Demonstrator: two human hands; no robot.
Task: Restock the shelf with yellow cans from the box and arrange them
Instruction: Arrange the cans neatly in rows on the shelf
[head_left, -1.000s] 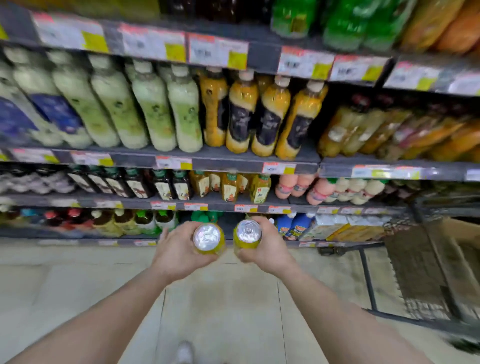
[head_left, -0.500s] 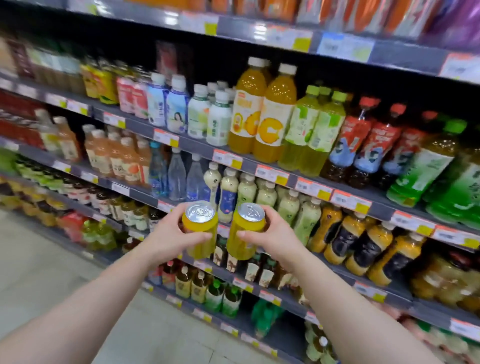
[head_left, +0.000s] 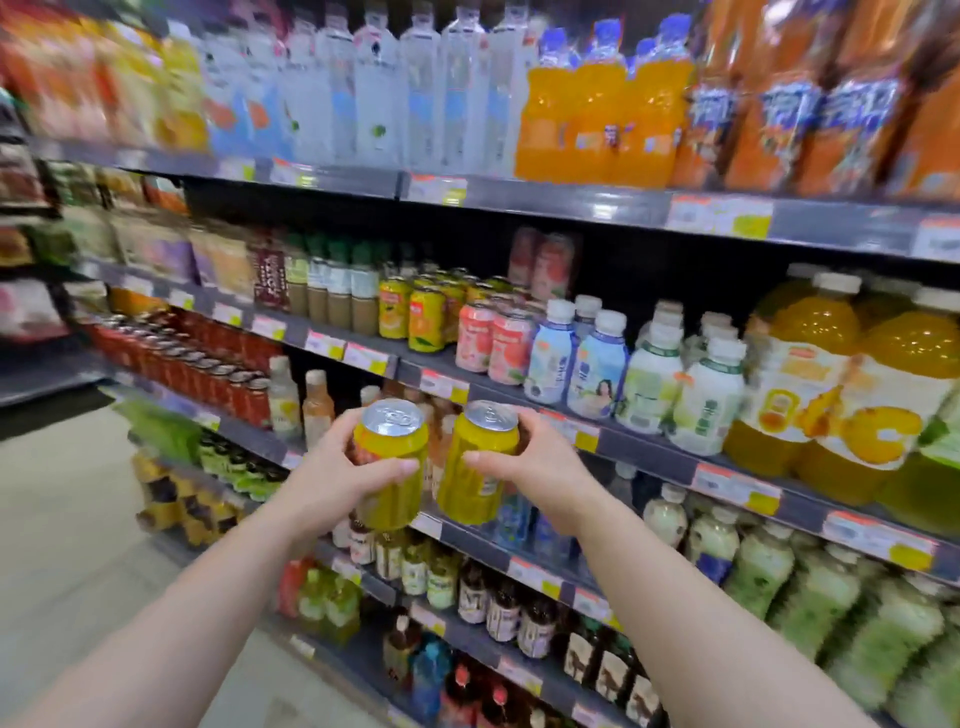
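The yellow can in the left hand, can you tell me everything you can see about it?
The yellow can looks like shiny metal, with a silver top and a pull tab, unopened. Its side is bright yellow with an orange-red patch showing near the fingers. It is held nearly upright, top tipped a little toward the camera, in front of the shelves. The left hand grips its side, thumb across the front. It is close beside the other can; whether they touch is unclear.

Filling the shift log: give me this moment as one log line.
left hand: holds left yellow can | right hand: holds right yellow can | cans upright, unshelved | shelved yellow cans ahead
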